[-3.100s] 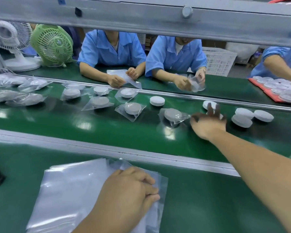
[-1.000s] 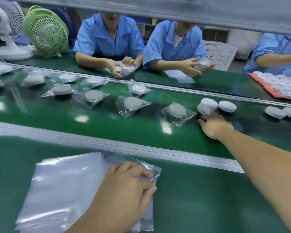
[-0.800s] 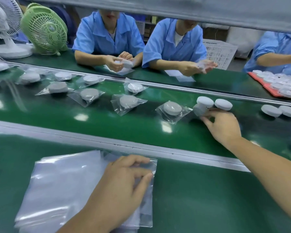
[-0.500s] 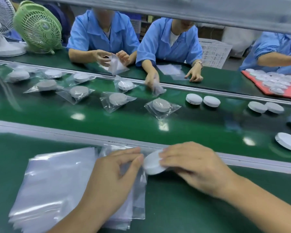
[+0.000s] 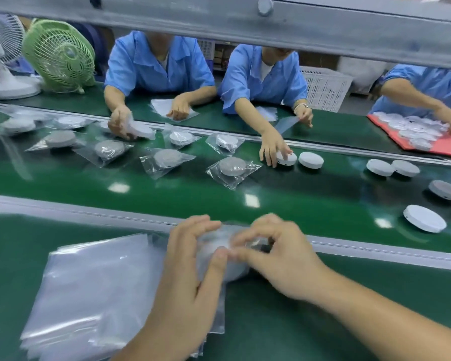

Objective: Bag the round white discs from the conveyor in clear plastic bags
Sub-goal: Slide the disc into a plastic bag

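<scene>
A round white disc (image 5: pixel 220 259) sits inside a clear plastic bag at the right end of the bag stack (image 5: pixel 94 293) on the near green bench. My left hand (image 5: pixel 190 277) grips the bag and disc, thumb on top. My right hand (image 5: pixel 279 256) pinches the bag's open edge over the disc. Both hands are blurred. Bare white discs (image 5: pixel 425 218) lie on the conveyor belt (image 5: pixel 284 196) to the right. Several bagged discs (image 5: pixel 232 166) lie on the belt at the middle and left.
A grey metal rail (image 5: pixel 89 211) separates my bench from the belt. Across the belt, people in blue shirts (image 5: pixel 156 66) handle bags and discs. Two fans (image 5: pixel 60 53) stand far left, a white basket (image 5: pixel 323 87) and a red tray (image 5: pixel 427 136) of discs far right.
My right hand reached out to the belt, picked up a white disc and brought it back to the bag stack. The disc now sits inside the top bag between both hands.
</scene>
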A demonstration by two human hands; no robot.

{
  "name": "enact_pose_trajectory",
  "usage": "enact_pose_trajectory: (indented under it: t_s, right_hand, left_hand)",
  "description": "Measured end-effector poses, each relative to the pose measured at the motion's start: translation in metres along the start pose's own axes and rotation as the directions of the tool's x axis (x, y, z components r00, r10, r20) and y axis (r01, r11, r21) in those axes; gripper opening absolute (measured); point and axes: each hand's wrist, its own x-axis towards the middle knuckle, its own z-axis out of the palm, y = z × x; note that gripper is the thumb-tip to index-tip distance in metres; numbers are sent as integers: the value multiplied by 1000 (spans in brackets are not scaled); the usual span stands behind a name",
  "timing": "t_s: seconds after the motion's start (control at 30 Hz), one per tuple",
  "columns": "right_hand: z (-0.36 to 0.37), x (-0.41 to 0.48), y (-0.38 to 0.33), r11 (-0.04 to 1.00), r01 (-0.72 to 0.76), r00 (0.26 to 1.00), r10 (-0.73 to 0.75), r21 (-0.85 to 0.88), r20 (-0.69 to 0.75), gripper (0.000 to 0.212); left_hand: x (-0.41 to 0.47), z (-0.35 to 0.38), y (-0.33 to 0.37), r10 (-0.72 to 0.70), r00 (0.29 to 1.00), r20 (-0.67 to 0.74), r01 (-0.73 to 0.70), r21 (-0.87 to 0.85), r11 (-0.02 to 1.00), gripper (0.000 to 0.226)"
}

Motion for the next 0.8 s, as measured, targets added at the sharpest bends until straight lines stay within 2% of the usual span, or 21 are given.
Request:
enact_pose_trajectory:
  t_s: [0.1,0.17,0.2,0.23,0.27,0.3,0.33,0.37,0.4,0.43,0.47,0.5,0.57,0.6,0.63,0.67,0.7,0.8]
  right_hand:
    - [-20,48,23,997,-74,961,62,-33,-269,24]
    - [-35,83,46,983,-156,902,104,-92,-419,20]
    - [-43,99,60,960,-229,879,134,-160,-458,18]
    - [-49,113,73,912,-316,879,178,-261,-442,20]
    - [-51,124,86,844,-382,901,250,-377,-354,24]
    - [-51,130,96,790,-397,917,331,-466,-221,26]
    - [-50,133,102,772,-383,916,387,-508,-102,26]
    - [-50,132,106,778,-368,914,405,-509,-42,25]
    - [-53,129,109,794,-358,923,381,-491,-57,25]
    - [-60,125,113,793,-366,929,342,-486,-141,26]
    - [-71,119,120,743,-401,915,301,-536,-268,29]
    - [-86,108,129,616,-480,875,281,-625,-395,35]
    - [-126,76,155,270,-674,731,379,-688,-567,54]
    - [-149,54,174,144,-737,644,450,-661,-619,65]
    - [-172,32,194,81,-782,561,524,-619,-641,74]
    - [-194,10,212,96,-824,501,584,-559,-639,78]
    - [-213,-7,225,153,-852,476,626,-501,-618,77]
    - [-235,-28,227,341,-824,565,551,-452,-614,54]
  left_hand:
    - [5,-11,-10,85,989,124,-123,347,930,35]
    - [8,-15,-18,152,944,292,-294,540,789,24]
    - [8,-15,-21,161,915,371,-363,579,730,17]
    - [8,-14,-22,147,892,427,-398,588,704,13]
    - [7,-13,-23,123,879,460,-401,577,711,13]
    - [6,-12,-24,107,870,481,-399,559,727,14]
    - [6,-11,-24,99,862,496,-400,547,736,15]
    - [7,-11,-24,98,857,505,-404,541,738,15]
    - [7,-12,-24,107,856,507,-411,538,736,15]
    - [8,-13,-24,107,858,503,-409,542,734,15]
    - [8,-13,-23,110,860,498,-410,548,729,14]
    - [8,-14,-22,109,862,494,-410,556,723,13]
    - [7,-13,-21,106,866,489,-406,565,718,11]
    - [6,-12,-21,101,868,486,-399,563,724,9]
    - [6,-12,-20,99,871,481,-392,558,731,8]
    - [6,-12,-20,100,874,475,-385,554,738,8]
    - [5,-12,-20,99,879,467,-375,549,747,7]
    - [4,-11,-17,93,899,428,-333,530,780,2]
